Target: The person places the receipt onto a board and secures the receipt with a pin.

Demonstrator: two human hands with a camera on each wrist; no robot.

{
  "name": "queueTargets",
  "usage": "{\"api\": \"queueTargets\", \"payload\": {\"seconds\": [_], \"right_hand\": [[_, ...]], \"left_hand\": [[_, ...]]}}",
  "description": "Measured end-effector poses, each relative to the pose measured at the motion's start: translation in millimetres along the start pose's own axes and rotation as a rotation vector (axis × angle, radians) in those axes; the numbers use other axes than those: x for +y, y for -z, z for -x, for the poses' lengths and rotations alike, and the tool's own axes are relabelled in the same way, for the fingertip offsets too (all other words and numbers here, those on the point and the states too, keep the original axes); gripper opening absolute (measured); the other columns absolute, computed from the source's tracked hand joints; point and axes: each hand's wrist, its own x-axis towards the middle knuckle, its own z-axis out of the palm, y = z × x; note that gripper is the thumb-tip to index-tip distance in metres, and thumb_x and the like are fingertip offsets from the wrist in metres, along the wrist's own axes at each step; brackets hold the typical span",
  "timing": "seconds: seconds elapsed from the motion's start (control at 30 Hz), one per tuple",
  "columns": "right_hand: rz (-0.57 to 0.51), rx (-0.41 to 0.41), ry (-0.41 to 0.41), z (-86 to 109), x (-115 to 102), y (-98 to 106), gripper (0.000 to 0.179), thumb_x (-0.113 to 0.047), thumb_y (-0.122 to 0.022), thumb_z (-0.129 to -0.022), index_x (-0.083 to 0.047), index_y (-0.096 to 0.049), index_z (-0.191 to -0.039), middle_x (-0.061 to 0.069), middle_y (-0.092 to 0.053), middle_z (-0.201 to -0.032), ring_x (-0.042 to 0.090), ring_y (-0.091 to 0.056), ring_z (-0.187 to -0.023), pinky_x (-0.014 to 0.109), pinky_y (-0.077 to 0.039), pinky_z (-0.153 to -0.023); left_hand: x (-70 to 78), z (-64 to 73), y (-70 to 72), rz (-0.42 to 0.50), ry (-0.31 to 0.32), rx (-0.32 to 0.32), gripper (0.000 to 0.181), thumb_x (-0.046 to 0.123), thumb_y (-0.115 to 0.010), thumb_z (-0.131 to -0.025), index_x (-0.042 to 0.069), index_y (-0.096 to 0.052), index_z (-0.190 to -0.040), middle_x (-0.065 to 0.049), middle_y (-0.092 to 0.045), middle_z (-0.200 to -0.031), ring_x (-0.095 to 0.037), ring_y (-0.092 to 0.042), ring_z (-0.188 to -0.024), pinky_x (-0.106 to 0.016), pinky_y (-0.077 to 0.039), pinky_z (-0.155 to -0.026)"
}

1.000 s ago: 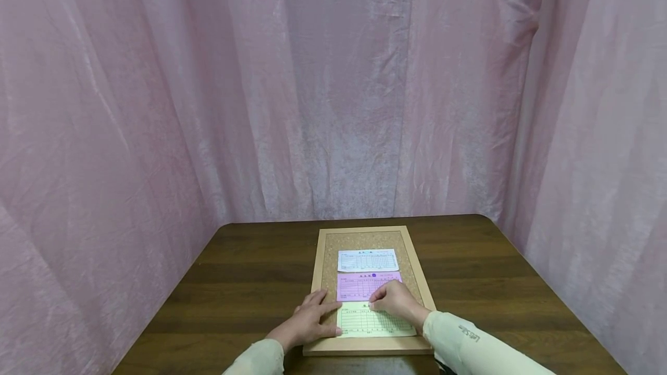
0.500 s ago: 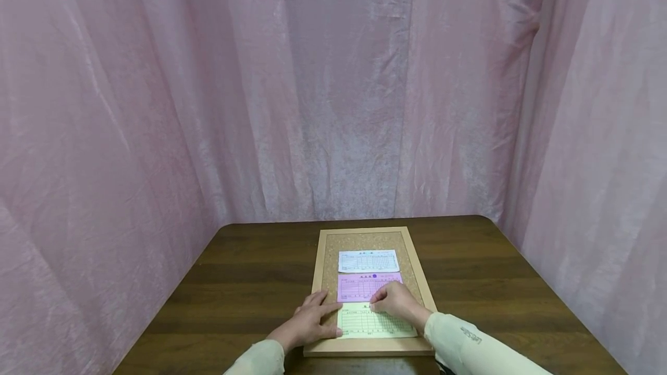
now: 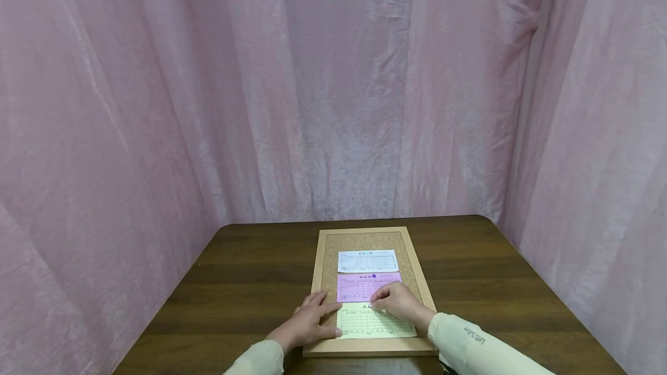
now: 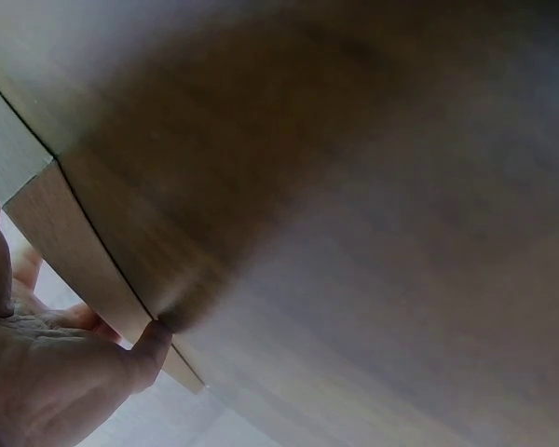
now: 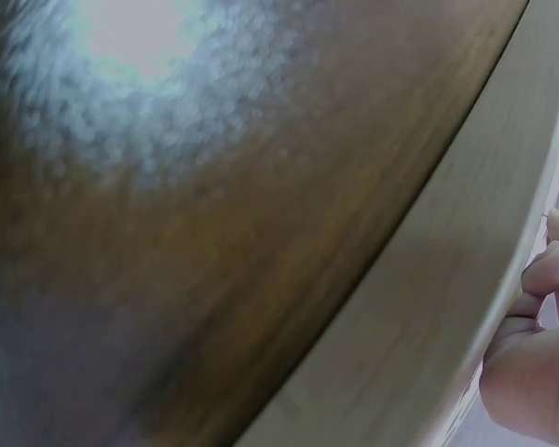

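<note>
A wood-framed cork board (image 3: 333,242) lies on the table, with three printed slips in a column. The white slip (image 3: 359,262) is farthest, the pink slip (image 3: 353,289) in the middle, the pale green slip (image 3: 356,324) nearest. My left hand (image 3: 307,324) rests spread over the board's left frame, thumb and forefinger at the green slip's left edge. My right hand (image 3: 400,301) pinches a small pale pushpin (image 3: 370,305) at the green slip's top middle; the fingers hide most of it. A purple pushpin (image 3: 374,276) sits on the pink slip, a light blue pushpin (image 3: 367,253) on the white one.
The dark brown wooden table (image 3: 250,265) extends on both sides of the board. Pink curtains (image 3: 344,103) hang behind it and at both sides. In the right wrist view the board's side frame (image 5: 419,242) stands close beside the right hand.
Almost nothing differs. The right forearm has shifted very slightly; both hands keep their places on the board.
</note>
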Motion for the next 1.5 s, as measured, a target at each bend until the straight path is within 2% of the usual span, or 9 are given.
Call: {"api": "queueTargets", "payload": {"seconds": [0.27, 0.7, 1.03, 1.27, 1.5], "right_hand": [[0.035, -0.001, -0.032, 2.3, 4.3, -6.5, 0.007, -0.005, -0.075, -0.083, -0.01, -0.076, -0.079, -0.005, -0.068, -0.077, 0.012, -0.055, -0.073, 0.03, -0.045, -0.065], [0.033, 0.018, -0.038, 5.9, 7.1, -11.4, 0.009, -0.002, -0.074, -0.08, -0.01, -0.075, -0.076, -0.004, -0.066, -0.073, 0.013, -0.052, -0.069, 0.029, -0.042, -0.061], [0.078, 0.011, 0.019, 5.9, 2.1, -10.0, 0.006, -0.004, -0.074, -0.081, -0.008, -0.076, -0.077, -0.005, -0.068, -0.073, 0.011, -0.052, -0.066, 0.026, -0.042, -0.057], [0.066, 0.022, 0.024, 3.0, -0.8, -5.7, 0.008, -0.002, -0.074, -0.078, -0.008, -0.074, -0.074, -0.005, -0.065, -0.07, 0.011, -0.051, -0.064, 0.027, -0.041, -0.057], [0.09, 0.042, 0.017, 0.9, -4.6, -5.2, 0.006, -0.004, -0.075, -0.079, -0.009, -0.076, -0.075, -0.004, -0.069, -0.073, 0.01, -0.052, -0.065, 0.028, -0.043, -0.058]], "left_hand": [[-2.6, 2.5, -5.4, 0.009, 0.004, -0.013, 0.064, 0.045, -0.076, -0.085, 0.018, -0.059, -0.14, -0.025, -0.027, -0.157, -0.047, -0.017, -0.144, -0.073, -0.02, -0.105], [-3.8, 3.4, -9.9, 0.015, 0.014, -0.02, 0.064, 0.046, -0.076, -0.085, 0.018, -0.059, -0.14, -0.025, -0.027, -0.157, -0.047, -0.017, -0.144, -0.074, -0.019, -0.105], [-3.3, 6.7, -7.4, 0.004, -0.011, -0.002, 0.064, 0.045, -0.075, -0.086, 0.016, -0.058, -0.141, -0.027, -0.027, -0.157, -0.048, -0.017, -0.144, -0.075, -0.019, -0.104], [-3.0, 1.0, -4.1, -0.008, -0.028, 0.0, 0.065, 0.046, -0.075, -0.086, 0.017, -0.058, -0.141, -0.026, -0.027, -0.156, -0.047, -0.017, -0.144, -0.073, -0.021, -0.104], [-3.0, 0.5, 0.8, 0.004, -0.024, -0.007, 0.065, 0.047, -0.074, -0.087, 0.017, -0.057, -0.142, -0.027, -0.025, -0.157, -0.047, -0.016, -0.145, -0.074, -0.02, -0.104]]}}
